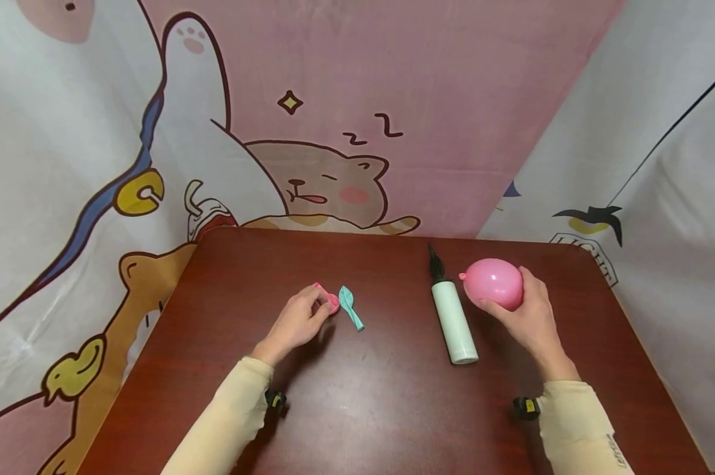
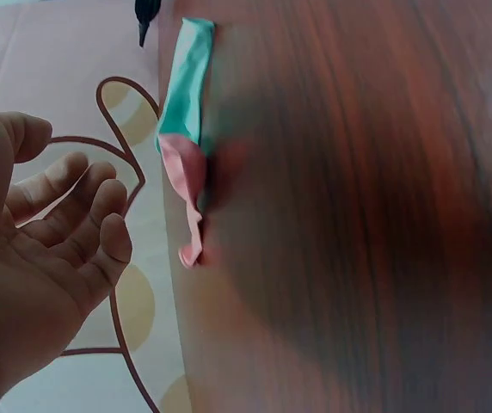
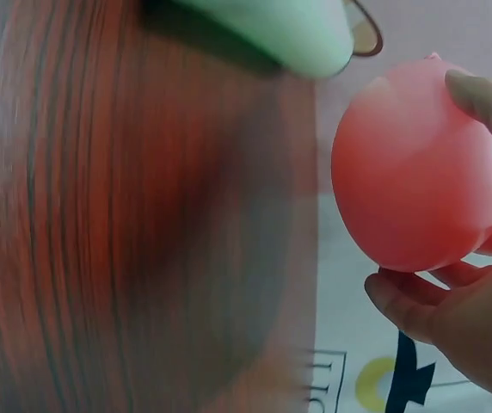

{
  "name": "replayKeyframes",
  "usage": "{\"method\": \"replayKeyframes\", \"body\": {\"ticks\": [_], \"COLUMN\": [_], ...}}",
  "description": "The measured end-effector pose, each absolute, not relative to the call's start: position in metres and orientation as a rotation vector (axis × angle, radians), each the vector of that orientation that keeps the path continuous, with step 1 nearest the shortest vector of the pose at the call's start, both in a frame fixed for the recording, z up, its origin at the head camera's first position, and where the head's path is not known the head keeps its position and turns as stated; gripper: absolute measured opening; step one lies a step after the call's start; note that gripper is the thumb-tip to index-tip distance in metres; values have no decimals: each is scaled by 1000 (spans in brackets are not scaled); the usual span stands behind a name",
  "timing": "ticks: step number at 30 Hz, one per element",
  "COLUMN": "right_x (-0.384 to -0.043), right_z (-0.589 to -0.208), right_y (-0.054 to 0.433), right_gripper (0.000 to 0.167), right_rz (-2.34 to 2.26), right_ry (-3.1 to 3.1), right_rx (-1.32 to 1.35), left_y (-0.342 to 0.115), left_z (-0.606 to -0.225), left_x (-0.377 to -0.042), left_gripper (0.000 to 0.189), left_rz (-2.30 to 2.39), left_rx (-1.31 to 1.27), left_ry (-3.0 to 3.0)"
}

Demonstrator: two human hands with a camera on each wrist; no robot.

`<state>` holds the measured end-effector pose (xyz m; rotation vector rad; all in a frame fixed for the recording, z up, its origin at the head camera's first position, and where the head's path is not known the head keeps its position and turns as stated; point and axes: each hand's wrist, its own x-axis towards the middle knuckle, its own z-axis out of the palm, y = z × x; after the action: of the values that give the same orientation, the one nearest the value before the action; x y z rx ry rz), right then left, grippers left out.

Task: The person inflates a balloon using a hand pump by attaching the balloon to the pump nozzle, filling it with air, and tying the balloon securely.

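An inflated pink balloon [image 1: 493,282], its knotted neck pointing left, sits in my right hand [image 1: 532,316]. Fingers and thumb of that hand grip it from both sides in the right wrist view. My left hand [image 1: 298,318] hovers over a limp pink balloon [image 1: 333,303], its fingers loosely bent and holding nothing in the left wrist view. Just right of that lies a limp teal balloon [image 1: 349,307]. Between the two hands a pale green balloon pump [image 1: 454,323] with a black nozzle [image 1: 435,264] lies on the table.
The brown wooden table [image 1: 381,409] reaches back to a cartoon-printed curtain [image 1: 429,99]. A small black device [image 1: 276,400] sits at the left wrist and another black device [image 1: 526,408] at the right.
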<state>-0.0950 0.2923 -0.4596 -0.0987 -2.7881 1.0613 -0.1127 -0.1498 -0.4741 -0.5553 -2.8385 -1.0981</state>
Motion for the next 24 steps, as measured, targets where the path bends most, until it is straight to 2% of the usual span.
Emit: {"method": "replayKeyframes", "body": {"ticks": [13,24], "right_x": [-114,-123], "right_z": [-474,-480], "right_y": [334,353], "right_gripper": [103,101], "right_rz": [1039,981], "right_ry": [-2878,-2906], "right_rx": [-293,-355], "left_y": [-176,-186], "left_z": [-477,-479], "left_x": [-123,-129], "left_gripper": [10,9], "left_rz": [-1083,-1070], "left_rx": [-335,-309], "left_ry": [-2958,-2985]}}
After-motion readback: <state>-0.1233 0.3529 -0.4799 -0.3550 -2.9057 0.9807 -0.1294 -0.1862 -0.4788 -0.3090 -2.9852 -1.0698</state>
